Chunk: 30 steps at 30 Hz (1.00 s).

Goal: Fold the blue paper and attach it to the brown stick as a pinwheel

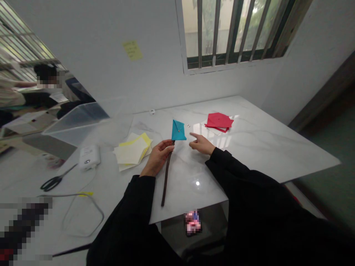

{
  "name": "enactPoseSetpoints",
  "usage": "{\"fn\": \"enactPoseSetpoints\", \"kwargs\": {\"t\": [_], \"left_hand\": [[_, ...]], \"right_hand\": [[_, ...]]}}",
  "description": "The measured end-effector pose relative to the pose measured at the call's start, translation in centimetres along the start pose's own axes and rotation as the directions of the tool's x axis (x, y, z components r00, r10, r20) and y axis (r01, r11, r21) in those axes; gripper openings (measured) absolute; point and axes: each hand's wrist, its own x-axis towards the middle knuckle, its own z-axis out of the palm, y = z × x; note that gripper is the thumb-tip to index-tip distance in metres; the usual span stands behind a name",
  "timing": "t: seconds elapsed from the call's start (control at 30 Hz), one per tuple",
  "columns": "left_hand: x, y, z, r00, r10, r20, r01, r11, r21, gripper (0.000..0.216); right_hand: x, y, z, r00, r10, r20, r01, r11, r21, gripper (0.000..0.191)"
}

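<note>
— Pinwheel (178,130): where was it?

— Teal folded paper, pinned at the top of a dark stick (166,177), held up just above the white table (249,147). The stick's long axis ran from the paper down and back toward the person.

— Which hand had it?

— The left hand (157,158), fingers closed round the stick just under the paper. The right hand (202,144) was empty, index finger pointing out and the other fingers loosely curled, just to the right of the paper and not touching it.

— And around that?

— Red sheets (219,122) lay farther right, yellow sheets (132,150) left of the holding hand, then a white box (89,157) and scissors (54,181).
</note>
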Motion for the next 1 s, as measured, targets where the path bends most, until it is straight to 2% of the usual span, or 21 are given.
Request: {"fn": "enactPoseSetpoints", "kwargs": {"t": [0.07,0.1,0.13,0.23,0.33,0.5,0.57,0.67,0.73,0.77,0.87,1.0], "left_hand": [[0.0,0.0,0.0,1.0,0.011,-0.016,-0.011,1.0,-0.007,0.043],[0.1,0.0,0.0,1.0,0.018,-0.022,-0.019,1.0,-0.014,0.042],[0.1,0.0,0.0,0.999,0.025,-0.027,-0.025,0.999,-0.021,0.041],[0.2,-0.1,-0.1,0.999,0.025,-0.031,-0.026,0.999,-0.034,0.042],[0.2,0.0,0.0,0.999,0.009,-0.034,-0.011,0.999,-0.049,0.042],[0.0,0.1,0.1,1.0,-0.018,-0.002,0.018,0.999,-0.037,0.041],[-0.1,0.1,0.1,0.999,-0.028,0.034,0.028,1.0,-0.011,0.041],[-0.1,0.1,0.0,0.999,-0.015,0.043,0.015,1.0,0.003,0.041],[0.0,0.1,-0.1,1.0,-0.005,0.019,0.005,1.0,-0.006,0.041],[0.1,0.1,-0.1,1.0,-0.002,0.007,0.002,1.0,-0.013,0.04],[0.1,0.1,-0.1,1.0,-0.001,-0.007,0.001,1.0,-0.029,0.04],[0.1,0.2,0.0,1.0,-0.008,-0.003,0.008,0.999,-0.04,0.041]], "right_hand": [[-0.2,-0.2,0.3,0.96,-0.073,0.269,0.066,0.997,0.034,0.037],[-0.3,-0.3,0.3,0.938,-0.105,0.331,0.095,0.994,0.045,0.032],[-0.3,-0.3,0.4,0.934,-0.122,0.336,0.113,0.993,0.046,0.03],[0.0,0.2,0.3,0.983,-0.089,0.16,0.089,0.996,0.004,0.027],[0.6,0.9,0.1,1.0,-0.006,-0.029,0.007,1.0,0.007,0.03],[1.0,1.5,0.0,0.971,0.124,-0.204,-0.11,0.991,0.077,0.079],[0.8,1.4,-0.1,0.977,0.114,-0.183,-0.104,0.992,0.067,0.078],[0.5,1.0,-0.2,0.997,0.046,0.062,-0.043,0.998,-0.046,0.038],[0.3,0.6,-0.2,0.981,0.03,0.189,-0.006,0.992,-0.128,0.024],[0.2,0.5,-0.2,0.98,0.031,0.198,0.0,0.988,-0.155,0.024],[0.2,0.5,-0.1,0.992,0.038,0.117,-0.016,0.982,-0.186,0.026],[0.5,0.7,0.0,0.999,0.049,0.002,-0.049,0.988,-0.143,0.022]]}}
